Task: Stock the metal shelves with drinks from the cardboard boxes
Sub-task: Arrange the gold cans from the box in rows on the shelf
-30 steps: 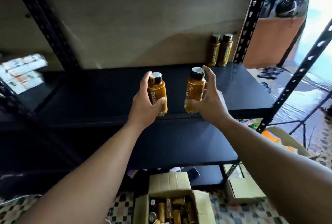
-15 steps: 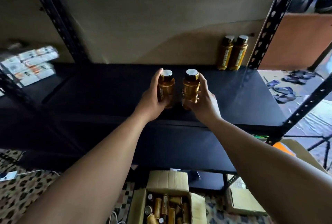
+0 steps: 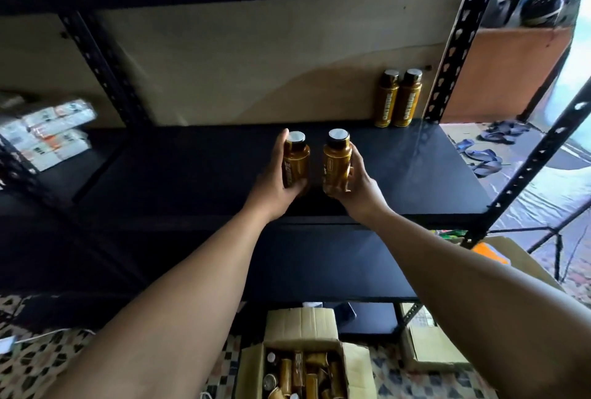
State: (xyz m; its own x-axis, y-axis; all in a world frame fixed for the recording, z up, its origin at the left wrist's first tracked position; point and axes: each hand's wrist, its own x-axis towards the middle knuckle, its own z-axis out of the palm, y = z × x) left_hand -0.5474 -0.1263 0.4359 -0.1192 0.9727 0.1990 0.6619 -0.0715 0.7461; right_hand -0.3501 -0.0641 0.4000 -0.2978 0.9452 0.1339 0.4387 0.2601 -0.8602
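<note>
My left hand [image 3: 271,184] grips a gold drink bottle [image 3: 296,162] with a dark cap, upright over the middle of the black metal shelf [image 3: 192,171]. My right hand [image 3: 361,184] grips a second gold bottle [image 3: 335,160] right beside the first. Whether their bases touch the shelf is hidden by my fingers. Two more gold bottles [image 3: 398,98] stand side by side at the shelf's back right corner. Below, on the floor, an open cardboard box [image 3: 300,363] holds several gold bottles.
Perforated black uprights [image 3: 447,56] frame the shelf. A lower black shelf [image 3: 319,267] juts out beneath my arms. White packets [image 3: 48,130] are stacked on the neighbouring shelf at left. More cardboard boxes [image 3: 428,344] lie on the patterned floor at right.
Both hands have carried their bottles forward over the shelf and brought them close together, side by side. The view has shifted slightly.
</note>
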